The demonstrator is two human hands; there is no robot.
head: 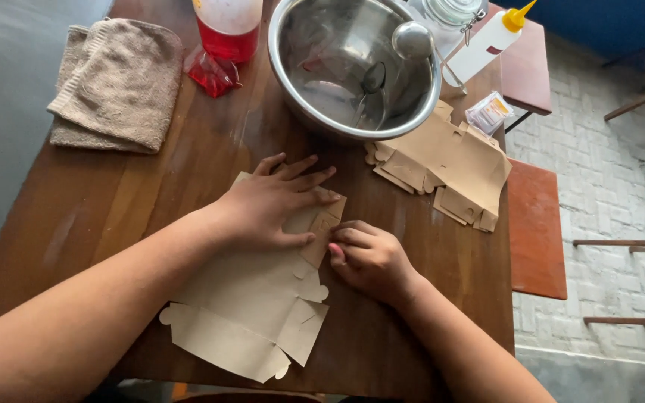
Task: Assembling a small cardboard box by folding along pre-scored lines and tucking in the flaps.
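From the head camera, looking straight down, your left hand (pixel 274 203) lies flat and spread on an unfolded brown cardboard box blank (pixel 251 310), palm down, fingers fanned toward the far edge; that pressure looks meant to pin the sheet to the wooden table (pixel 98 216) so it does not slide. Your right hand (pixel 367 257) is curled narrow, fingertips bunched against a small flap at the blank's right edge, just beside your left thumb (it seems to be creasing or folding that tab, though the exact grip is hidden under the knuckles). The blank runs from under your left palm back toward the near table edge, its scalloped tabs lying flat.

Farther off in the same view, a stack of more flat box blanks (pixel 449 168) sits to the right, within reach, partly tucked against a large steel mixing bowl (pixel 352 67) with a ladle (pixel 404 45) resting inside. Beyond the bowl stand a white squeeze bottle with a yellow tip (pixel 490 41) and a glass jar (pixel 453 11). A small wrapped packet (pixel 489 112) lies near the stack. On the left are a folded beige towel (pixel 117 86), a cup of red liquid (pixel 227 30) and a small red plastic pouch (pixel 213 73), well apart from your hands.
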